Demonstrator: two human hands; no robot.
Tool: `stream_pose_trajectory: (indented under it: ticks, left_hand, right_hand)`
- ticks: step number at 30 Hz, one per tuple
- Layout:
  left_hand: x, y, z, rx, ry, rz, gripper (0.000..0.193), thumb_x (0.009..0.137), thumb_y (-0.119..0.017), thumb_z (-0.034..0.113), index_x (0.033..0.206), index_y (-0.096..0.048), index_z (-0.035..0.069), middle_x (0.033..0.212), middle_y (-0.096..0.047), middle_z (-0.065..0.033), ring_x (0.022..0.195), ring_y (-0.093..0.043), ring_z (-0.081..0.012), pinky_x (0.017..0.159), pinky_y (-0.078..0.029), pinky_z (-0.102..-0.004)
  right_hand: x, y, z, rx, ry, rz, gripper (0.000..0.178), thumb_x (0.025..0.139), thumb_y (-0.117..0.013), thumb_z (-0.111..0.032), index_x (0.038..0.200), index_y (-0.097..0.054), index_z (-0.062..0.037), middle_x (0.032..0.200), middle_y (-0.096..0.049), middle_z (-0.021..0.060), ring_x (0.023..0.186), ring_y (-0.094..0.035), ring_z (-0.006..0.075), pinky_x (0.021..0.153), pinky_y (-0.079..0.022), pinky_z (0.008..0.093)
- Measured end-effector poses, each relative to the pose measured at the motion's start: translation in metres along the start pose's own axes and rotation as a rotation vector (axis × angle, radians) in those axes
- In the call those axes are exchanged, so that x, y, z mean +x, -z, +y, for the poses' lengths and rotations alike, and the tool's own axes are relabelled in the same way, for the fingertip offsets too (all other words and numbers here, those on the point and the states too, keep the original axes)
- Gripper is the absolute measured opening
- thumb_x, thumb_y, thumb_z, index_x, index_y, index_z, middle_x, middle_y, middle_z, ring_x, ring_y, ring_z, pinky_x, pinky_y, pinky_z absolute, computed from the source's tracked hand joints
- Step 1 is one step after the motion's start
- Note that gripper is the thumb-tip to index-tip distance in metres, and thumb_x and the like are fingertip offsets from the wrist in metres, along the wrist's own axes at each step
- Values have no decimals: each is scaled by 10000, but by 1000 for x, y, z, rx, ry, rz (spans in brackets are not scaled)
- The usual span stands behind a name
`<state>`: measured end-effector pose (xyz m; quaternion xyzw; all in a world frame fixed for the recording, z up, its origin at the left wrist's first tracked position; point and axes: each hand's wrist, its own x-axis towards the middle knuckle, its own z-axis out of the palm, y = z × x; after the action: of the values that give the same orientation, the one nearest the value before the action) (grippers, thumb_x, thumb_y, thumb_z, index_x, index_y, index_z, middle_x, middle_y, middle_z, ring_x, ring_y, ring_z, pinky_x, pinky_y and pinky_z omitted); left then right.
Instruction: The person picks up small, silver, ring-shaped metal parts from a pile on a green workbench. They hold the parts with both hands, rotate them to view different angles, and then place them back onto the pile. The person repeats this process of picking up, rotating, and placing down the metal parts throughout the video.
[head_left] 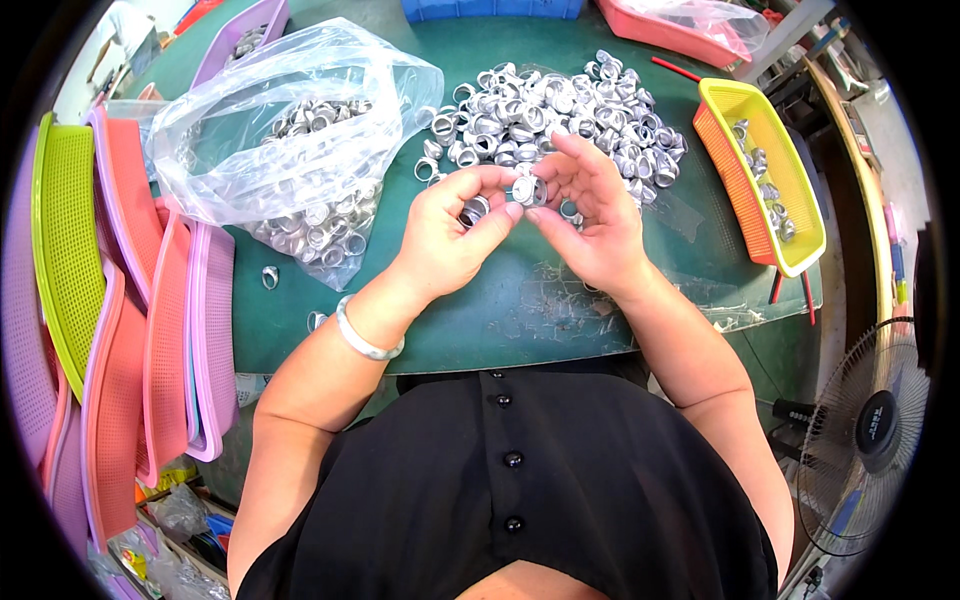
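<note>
Above the near middle of the green table, both my hands meet at one silver metal ring point(529, 190) with a broad flat top. My left hand point(440, 238) pinches it with thumb and forefinger, and a second ring point(474, 210) sits in its curled fingers. On the other side my right hand point(603, 235) has its thumb at the ring, with its fingers raised and curled; another ring point(571, 210) shows inside them. Just beyond my hands lies a heap of similar rings point(530, 110). At its left, a clear plastic bag point(300, 170) holds many more.
A yellow and orange basket point(712, 150) with several rings stands at the right. Loose rings point(270, 277) lie by the bag. Stacked coloured baskets point(75, 270) line the left side. A fan point(875, 430) is at lower right. Blue point(490, 10) and pink trays point(680, 40) sit far back.
</note>
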<state>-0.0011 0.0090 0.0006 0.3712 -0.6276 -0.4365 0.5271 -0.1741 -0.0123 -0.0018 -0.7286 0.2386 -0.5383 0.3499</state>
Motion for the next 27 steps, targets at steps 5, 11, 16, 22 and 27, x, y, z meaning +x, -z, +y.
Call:
stream_pose_trajectory:
  ticks: [5,11,16,22,27]
  left_hand:
    - [1,3,-1,-40,143,-76,211,798,-610,126,973,-607,8,774,-576,7,719,-500,-50,632,-401,-197]
    - [1,2,3,-111,273,-83,177,836,-594,160,939,-616,17,747,-576,17,648,-489,-43,577,-396,-194]
    - [2,1,6,-191,356,-85,182,862,-568,192,949,-613,39,723,-562,25,583,-461,-38,515,-369,-182]
    - [2,3,6,-273,412,-111,225,884,-532,267,955,-602,65,701,-544,21,567,-462,-47,481,-331,-164]
    - [2,3,4,-274,444,-129,207,888,-532,264,932,-602,74,698,-542,24,563,-457,-41,477,-325,-162]
  right_hand:
    - [0,1,-3,-92,8,2,665,666,-656,87,1264,-405,-54,918,-554,60,725,-502,116,628,-436,236]
    - [2,3,-10,-182,28,-32,666,667,-659,71,1269,-399,-53,902,-552,55,704,-495,118,611,-431,238]
    - [2,3,-8,-148,19,-25,666,671,-658,67,1271,-395,-50,900,-556,56,706,-502,120,611,-434,238]
    - [1,3,-7,-152,28,-36,665,671,-654,69,1271,-391,-46,902,-557,58,705,-511,123,612,-437,240]
    - [1,2,-8,-144,23,-45,667,669,-654,73,1270,-390,-45,904,-557,62,701,-513,124,611,-438,243]
